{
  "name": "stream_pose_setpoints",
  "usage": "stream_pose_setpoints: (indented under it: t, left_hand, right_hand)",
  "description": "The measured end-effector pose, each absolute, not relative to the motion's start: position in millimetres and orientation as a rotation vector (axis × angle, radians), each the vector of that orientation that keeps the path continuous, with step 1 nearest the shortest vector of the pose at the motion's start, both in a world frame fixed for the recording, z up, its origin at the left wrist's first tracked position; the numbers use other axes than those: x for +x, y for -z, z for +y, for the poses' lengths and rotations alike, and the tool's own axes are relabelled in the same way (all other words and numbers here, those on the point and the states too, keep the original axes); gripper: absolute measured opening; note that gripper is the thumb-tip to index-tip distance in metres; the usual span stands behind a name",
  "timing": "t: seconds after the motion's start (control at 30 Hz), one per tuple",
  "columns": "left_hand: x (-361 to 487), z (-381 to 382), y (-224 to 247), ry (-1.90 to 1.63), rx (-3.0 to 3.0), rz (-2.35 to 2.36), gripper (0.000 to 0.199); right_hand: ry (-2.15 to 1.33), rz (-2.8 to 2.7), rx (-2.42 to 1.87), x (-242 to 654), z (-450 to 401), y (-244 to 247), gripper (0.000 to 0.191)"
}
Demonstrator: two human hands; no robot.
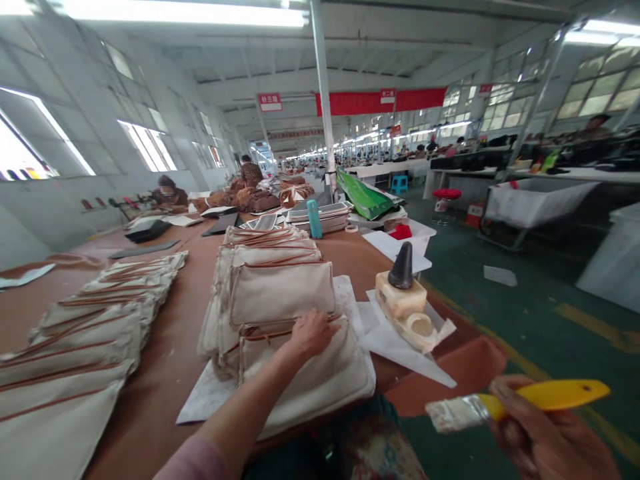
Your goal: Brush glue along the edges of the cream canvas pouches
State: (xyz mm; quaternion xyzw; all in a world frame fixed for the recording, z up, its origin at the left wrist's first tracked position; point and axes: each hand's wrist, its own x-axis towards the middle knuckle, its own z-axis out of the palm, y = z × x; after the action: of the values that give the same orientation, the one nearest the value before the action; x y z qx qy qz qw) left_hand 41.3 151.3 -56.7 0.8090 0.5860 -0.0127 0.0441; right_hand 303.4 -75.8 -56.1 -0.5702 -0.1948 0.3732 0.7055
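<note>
In the head view my right hand [545, 427] is closed around the yellow handle of a flat paintbrush [540, 398]. Its pale, caked bristles point left, over the floor beside the table. My left hand [315, 332] rests with bent fingers at the brown-trimmed upper edge of the nearest beige fabric pouch [315, 373], apparently gripping it. More beige pouches [283, 293] lie overlapped in a stack behind it. Right of the stack, a cream plastic container [400, 297] carries a dark cone-shaped piece [401, 267] on top and has a round opening in front; it sits on white paper [380, 333].
A second overlapping row of beige pieces [75, 347] runs along the left of the brown-covered table [165, 360]. Farther back are a teal bottle [314, 219], a green bag [367, 197] and a metal post [324, 100]. Two people work beyond; a wheeled white bin [543, 200] stands right.
</note>
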Motion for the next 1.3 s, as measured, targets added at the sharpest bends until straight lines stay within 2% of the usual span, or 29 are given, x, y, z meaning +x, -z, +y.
stream_pose_setpoints:
  t: [0.1,0.27,0.4,0.7,0.87,1.07,1.3]
  left_hand:
    - [53.5,152.6,54.5,0.032,2.402,1.785,0.04]
    - [62.5,150.8,43.2,-0.013,2.317,1.725,0.038]
    - [56.7,131.9,29.6,-0.141,2.316,1.531,0.042]
    - [44.6,50.8,7.6,-0.291,2.219,1.192,0.028]
    - [40.4,19.8,-3.5,-0.376,2.174,1.047,0.021]
    - [35.9,2.3,-4.1,-0.424,2.124,0.856,0.021]
    - [35.9,-1.2,1.6,-0.446,2.111,0.799,0.018]
  right_hand:
    - [-0.989,-0.357,-1.19,293.0,-76.5,51.4,0.052]
    - [-1.029,-0.333,-1.123,290.2,-86.5,51.3,0.051]
    - [-0.978,-0.39,-1.087,295.0,-92.1,50.9,0.045]
    - [-0.849,-0.617,-0.94,274.1,-61.6,27.5,0.039]
    - [-0.801,-0.853,-1.057,259.2,-41.5,24.9,0.037]
    - [-0.666,-0.957,-1.151,268.0,-32.5,18.7,0.036]
    - [-0.818,-0.927,-1.102,258.8,-44.6,14.6,0.035]
